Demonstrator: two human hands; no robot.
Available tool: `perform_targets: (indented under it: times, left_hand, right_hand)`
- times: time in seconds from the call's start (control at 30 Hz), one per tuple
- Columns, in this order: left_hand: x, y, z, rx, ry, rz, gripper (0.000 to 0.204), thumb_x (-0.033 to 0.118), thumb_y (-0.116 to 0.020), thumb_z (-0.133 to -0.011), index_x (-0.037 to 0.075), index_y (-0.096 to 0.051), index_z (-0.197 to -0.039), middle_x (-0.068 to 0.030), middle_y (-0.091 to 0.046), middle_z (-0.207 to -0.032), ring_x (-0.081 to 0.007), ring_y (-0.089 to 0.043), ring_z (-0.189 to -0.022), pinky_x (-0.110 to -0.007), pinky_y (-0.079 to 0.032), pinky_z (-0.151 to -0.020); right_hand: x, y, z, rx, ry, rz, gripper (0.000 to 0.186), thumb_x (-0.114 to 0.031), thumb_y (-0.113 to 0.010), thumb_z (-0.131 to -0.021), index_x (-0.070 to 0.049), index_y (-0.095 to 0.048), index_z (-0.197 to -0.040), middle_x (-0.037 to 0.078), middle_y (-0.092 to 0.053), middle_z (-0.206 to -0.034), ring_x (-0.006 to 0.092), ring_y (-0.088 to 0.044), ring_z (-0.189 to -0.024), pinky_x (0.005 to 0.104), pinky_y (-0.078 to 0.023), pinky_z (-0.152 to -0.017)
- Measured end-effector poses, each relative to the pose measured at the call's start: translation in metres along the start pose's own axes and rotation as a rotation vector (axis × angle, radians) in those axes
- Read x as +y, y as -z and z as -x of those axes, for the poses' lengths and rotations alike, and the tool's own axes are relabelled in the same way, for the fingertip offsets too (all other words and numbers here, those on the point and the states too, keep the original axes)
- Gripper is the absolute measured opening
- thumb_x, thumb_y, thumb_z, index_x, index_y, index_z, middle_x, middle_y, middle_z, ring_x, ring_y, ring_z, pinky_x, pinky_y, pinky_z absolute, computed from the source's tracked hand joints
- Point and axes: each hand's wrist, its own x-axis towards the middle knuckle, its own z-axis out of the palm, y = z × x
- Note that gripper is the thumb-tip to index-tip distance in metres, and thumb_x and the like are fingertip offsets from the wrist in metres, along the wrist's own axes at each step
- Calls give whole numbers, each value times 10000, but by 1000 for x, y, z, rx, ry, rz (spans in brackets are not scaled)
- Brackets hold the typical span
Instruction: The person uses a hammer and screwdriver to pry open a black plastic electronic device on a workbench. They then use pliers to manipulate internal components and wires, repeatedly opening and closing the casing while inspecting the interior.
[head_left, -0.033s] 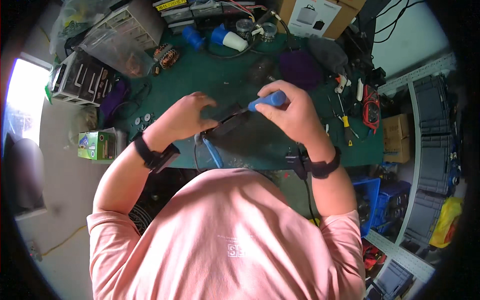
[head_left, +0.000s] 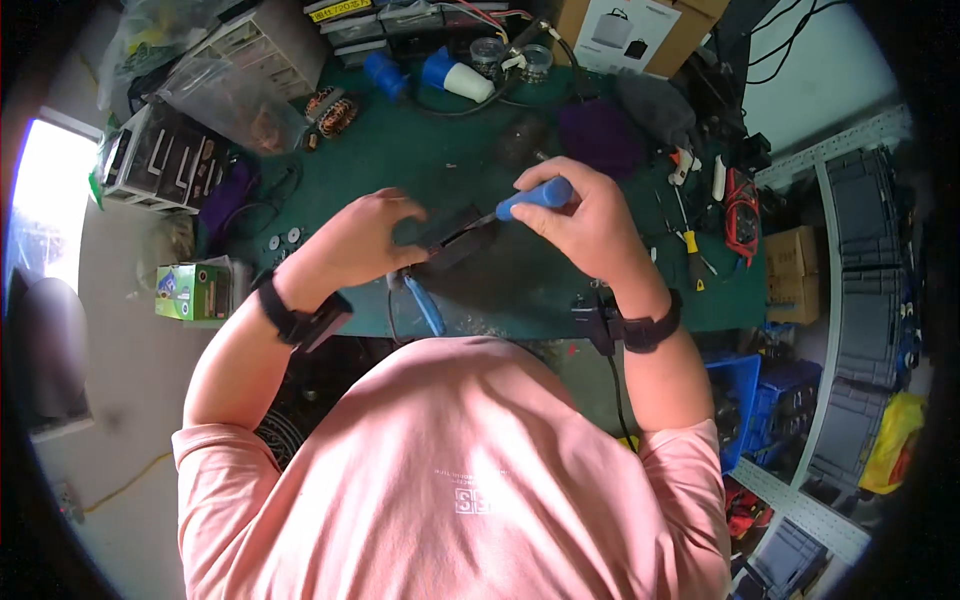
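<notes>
My right hand [head_left: 595,220] is closed around the blue handle of a screwdriver [head_left: 535,199], whose thin shaft slants down and left to a dark, box-like part [head_left: 470,242] on the bench. Left of that part, my left hand [head_left: 352,242] has its thumb and fingers apart, with the thumb close by the part's left end. I cannot tell whether the thumb touches it. Below the left thumb lies a blue-handled tool that looks like pliers [head_left: 426,306]. Each wrist wears a black strap with a small device.
The green bench [head_left: 420,150] holds a copper-wound coil [head_left: 331,112], blue plugs [head_left: 462,76], a purple cloth [head_left: 600,138], a yellow-handled screwdriver [head_left: 695,262] and a red meter [head_left: 741,215]. Drawer units [head_left: 165,160] stand left, a cardboard box [head_left: 640,35] behind, shelving with grey bins [head_left: 865,225] right.
My left hand has shifted slightly left, its thumb drawing back from the dark part. My right hand keeps its grip on the screwdriver, almost unmoved.
</notes>
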Motion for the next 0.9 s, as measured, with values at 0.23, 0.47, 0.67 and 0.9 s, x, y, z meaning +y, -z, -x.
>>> perform_targets:
  times: [0.23,0.47,0.67,0.9]
  left_hand:
    - [45,-30,46,57,-114,-312,604,267,-859,-666,9,-673,-1180,-234,-592,-1247,-404,-559,-1166,-461,-478,-1000]
    - [5,-62,42,-2,216,-494,191,10,-587,-813,3,-679,-980,-205,-667,-995,-380,-680,-861,-444,-568,-759]
    - [14,-59,40,-9,253,-521,235,-14,-546,-812,15,-690,-995,-195,-676,-956,-368,-685,-868,-433,-571,-767]
    - [3,-65,50,74,207,-482,282,-19,-528,-812,19,-700,-1033,-199,-671,-982,-379,-683,-847,-439,-571,-752]
  right_hand:
    - [10,1,-2,27,-110,-154,226,-174,-811,-844,-25,-675,-946,36,-666,-778,85,-617,-690,252,-501,-624]
    - [39,17,-4,206,-294,-327,151,-189,-726,-912,-47,-693,-950,10,-679,-792,69,-636,-658,209,-500,-571]
    - [140,38,20,539,-639,-750,172,-206,-603,-984,-36,-615,-995,122,-742,-886,116,-574,-519,243,-454,-445]
    - [162,31,13,596,-836,-732,231,-237,-597,-984,-16,-566,-1042,141,-718,-831,129,-517,-463,264,-364,-371]
